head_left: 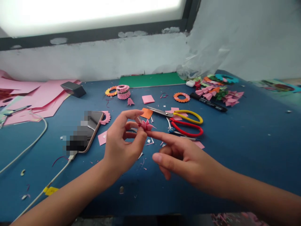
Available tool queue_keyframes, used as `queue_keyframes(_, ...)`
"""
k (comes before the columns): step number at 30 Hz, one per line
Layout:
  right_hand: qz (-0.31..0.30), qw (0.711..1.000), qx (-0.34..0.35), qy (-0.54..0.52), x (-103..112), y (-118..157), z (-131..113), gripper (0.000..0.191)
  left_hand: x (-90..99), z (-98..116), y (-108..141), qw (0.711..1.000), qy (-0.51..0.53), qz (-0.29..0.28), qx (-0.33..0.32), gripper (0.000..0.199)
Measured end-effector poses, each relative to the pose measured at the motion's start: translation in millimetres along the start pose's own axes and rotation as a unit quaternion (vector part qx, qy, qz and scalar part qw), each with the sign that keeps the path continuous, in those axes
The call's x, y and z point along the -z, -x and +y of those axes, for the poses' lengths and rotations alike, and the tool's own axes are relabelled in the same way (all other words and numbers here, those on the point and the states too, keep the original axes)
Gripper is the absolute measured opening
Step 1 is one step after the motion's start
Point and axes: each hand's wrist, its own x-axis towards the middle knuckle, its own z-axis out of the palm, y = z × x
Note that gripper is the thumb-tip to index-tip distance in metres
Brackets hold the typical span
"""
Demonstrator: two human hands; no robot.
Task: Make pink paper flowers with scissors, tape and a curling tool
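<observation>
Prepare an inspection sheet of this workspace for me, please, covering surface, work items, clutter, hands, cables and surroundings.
Surface: blue tabletop, strewn with small scraps.
Work items: small pink folded paper in hand; scissors with yellow and red handles lie beyond the right hand.
Clutter: phone, black marker, pink sheets at far left.
Hands: left hand pinches the folded paper; right index finger points to it, contact unclear.
Cables: white cable runs to the phone's near end; another white cable lies farther left.
Surroundings: pale wall and bright window behind.
</observation>
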Motion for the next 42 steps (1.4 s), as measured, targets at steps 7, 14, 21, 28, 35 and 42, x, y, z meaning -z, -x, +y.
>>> queue_keyframes(7,-0.028,0.999,-0.019,-0.038,0,2,0,0.065,-0.2,0,0,1.000,-0.013,0.016,-0.008,0.026)
queue_keyframes(14,-0.108,0.976,-0.021,-0.187,3,-1,-5,0.065,0.8,0,-4,0.999,-0.011,0.036,0.014,0.023)
queue_keyframes(21,-0.094,0.944,-0.050,-0.313,8,3,-13,0.045,-1.8,-5,-5,0.998,-0.007,0.043,0.036,0.019)
queue_keyframes(28,-0.003,0.988,-0.022,-0.155,7,-4,-2,0.046,2.1,-3,-11,0.997,-0.015,0.061,0.043,0.020)
queue_keyframes(35,0.242,0.859,0.282,0.351,13,-15,16,0.029,0.8,-4,-1,0.997,-0.034,-0.040,0.053,0.032)
queue_keyframes(42,0.236,0.833,0.328,0.379,14,-18,13,0.011,-0.2,-3,3,0.995,-0.066,-0.063,0.030,0.030)
